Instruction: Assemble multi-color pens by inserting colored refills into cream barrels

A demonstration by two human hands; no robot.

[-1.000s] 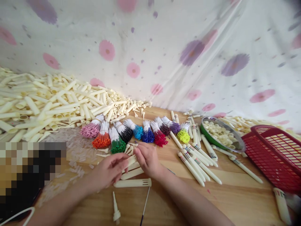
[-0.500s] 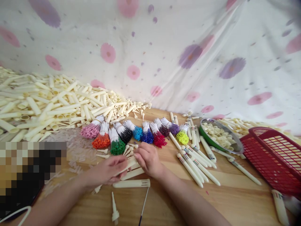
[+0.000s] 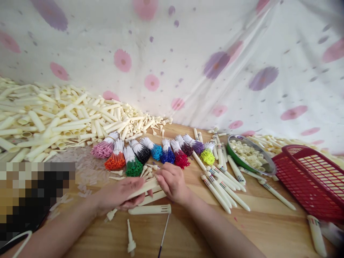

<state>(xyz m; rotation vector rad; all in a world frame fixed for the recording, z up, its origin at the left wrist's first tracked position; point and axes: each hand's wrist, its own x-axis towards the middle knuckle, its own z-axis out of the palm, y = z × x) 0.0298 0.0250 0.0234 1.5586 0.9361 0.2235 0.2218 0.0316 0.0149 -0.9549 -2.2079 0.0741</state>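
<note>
Head view: the left hand (image 3: pixel 123 192) is wrapped around a cream barrel (image 3: pixel 144 188), which slants up to the right hand (image 3: pixel 173 183). That hand's fingers are curled together at the barrel's upper end; whether they clamp the barrel itself or a small part, I cannot tell. Nearer than the grip lie a slotted barrel (image 3: pixel 147 209) and a thin refill (image 3: pixel 164 233). Just beyond it sits a green-tipped bundle (image 3: pixel 133 166); right of it, pens (image 3: pixel 215 193) lie grouped.
</note>
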